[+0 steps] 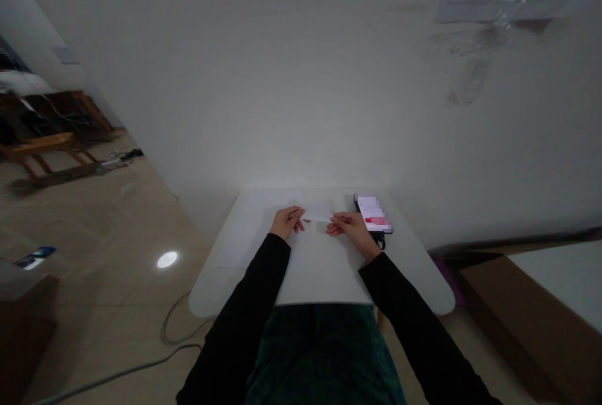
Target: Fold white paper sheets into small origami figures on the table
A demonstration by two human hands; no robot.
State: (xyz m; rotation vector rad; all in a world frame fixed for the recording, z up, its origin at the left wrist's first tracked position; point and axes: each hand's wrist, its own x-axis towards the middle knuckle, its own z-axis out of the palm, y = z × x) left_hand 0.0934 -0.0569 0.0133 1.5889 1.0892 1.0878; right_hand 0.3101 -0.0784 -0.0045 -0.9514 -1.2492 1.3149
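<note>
A small piece of white paper [316, 212] is held between my two hands, just above the white table [324, 273]. My left hand [286, 222] pinches its left end, with the thumb and fingers closed on it. At the right end, my right hand [348, 228] grips the paper between thumb and fingertips. A larger white sheet [244, 236] lies flat on the table, to the left and partly under my left forearm. Close behind my right hand lies a phone [375, 220] with its screen lit.
A white wall [301, 98] rises at the table's far edge. To the right of the table stands a brown box [531, 311] with a white top. Cables [141, 367] run over the floor at the lower left. A wooden stool [47, 145] stands farther left.
</note>
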